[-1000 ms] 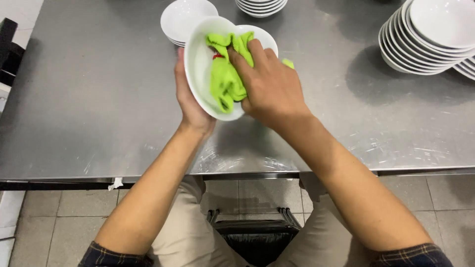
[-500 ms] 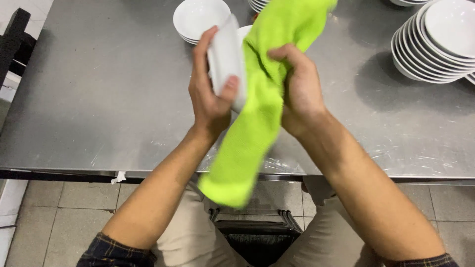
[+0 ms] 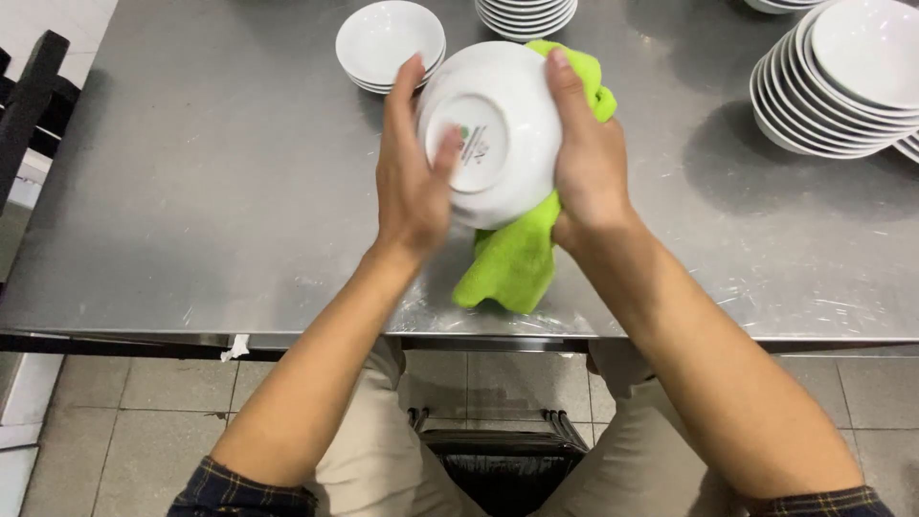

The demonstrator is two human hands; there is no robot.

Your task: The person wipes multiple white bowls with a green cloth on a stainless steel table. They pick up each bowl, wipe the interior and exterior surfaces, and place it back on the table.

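A white bowl (image 3: 503, 115) is held above the steel table (image 3: 211, 191) with its underside turned toward me. My left hand (image 3: 410, 182) grips its left rim, thumb on the base. My right hand (image 3: 586, 158) clasps the right rim together with a lime-green cloth (image 3: 512, 258). The cloth wraps behind the bowl and hangs down below it.
A short stack of white bowls (image 3: 388, 43) stands just beyond my left hand. Another stack (image 3: 526, 14) sits at the top middle. A tall stack of white bowls (image 3: 842, 81) fills the far right. A dark chair (image 3: 29, 105) stands at the left; tiled floor lies below the table edge.
The bowl has been flipped from edge-on to underside toward me. The cloth, hanging long half a second ago, is now bunched behind and under the bowl.
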